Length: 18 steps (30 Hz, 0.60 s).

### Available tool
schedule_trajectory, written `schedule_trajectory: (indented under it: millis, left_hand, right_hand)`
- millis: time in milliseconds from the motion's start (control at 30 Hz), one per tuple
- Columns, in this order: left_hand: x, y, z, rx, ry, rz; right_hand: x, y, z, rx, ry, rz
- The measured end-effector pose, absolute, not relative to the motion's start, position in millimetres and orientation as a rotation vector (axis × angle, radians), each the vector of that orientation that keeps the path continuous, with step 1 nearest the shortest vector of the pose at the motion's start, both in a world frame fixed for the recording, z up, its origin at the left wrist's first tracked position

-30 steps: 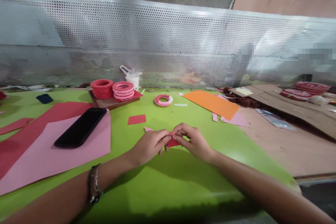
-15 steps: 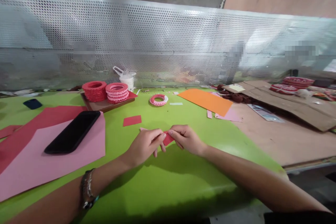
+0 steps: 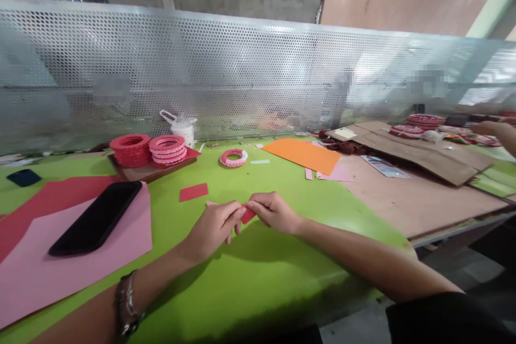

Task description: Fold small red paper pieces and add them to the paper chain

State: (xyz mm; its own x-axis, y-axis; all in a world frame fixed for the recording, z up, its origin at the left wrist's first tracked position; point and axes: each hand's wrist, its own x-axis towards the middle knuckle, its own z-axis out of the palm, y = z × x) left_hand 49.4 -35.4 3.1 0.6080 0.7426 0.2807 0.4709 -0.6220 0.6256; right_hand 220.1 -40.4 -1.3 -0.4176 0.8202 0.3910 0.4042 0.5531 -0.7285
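Between my two hands is a small piece of red paper (image 3: 248, 215), held above the green tabletop. My left hand (image 3: 214, 227) pinches its left edge between thumb and fingers, while my right hand (image 3: 274, 212) grips the upper right side. Fingers cover much of the piece, so its full shape is hidden. A flat red paper rectangle (image 3: 193, 192) lies just beyond my left hand. Farther back sits a ring (image 3: 234, 158) in red, pink and white with a ruffled edge.
Stacked red rings (image 3: 130, 150) and pink rings (image 3: 167, 151) stand on a brown tray beside a white cup (image 3: 183, 131). A black phone (image 3: 97, 219) rests on pink paper (image 3: 121, 242). Orange paper (image 3: 302, 155) and brown cardboard (image 3: 415, 148) lie right. A perforated metal screen (image 3: 242, 75) closes the back.
The view has turned slightly right, so the scene sits farther left and another person's hand shows at the far right. Both my hands keep their hold on the red paper.
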Motion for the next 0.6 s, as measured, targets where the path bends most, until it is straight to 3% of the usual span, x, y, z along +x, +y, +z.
schedule_trajectory:
  millis: [267, 600]
  left_hand:
    - [49.9, -31.2, 6.7, 2.436, 0.955, 0.557]
    - [49.4, -28.5, 0.0, 2.039, 0.906, 0.825]
  right_hand:
    - [224.3, -34.4, -4.2, -0.916, -2.135, 0.833]
    - [211.9, -21.7, 11.1, -0.907, -2.119, 0.668]
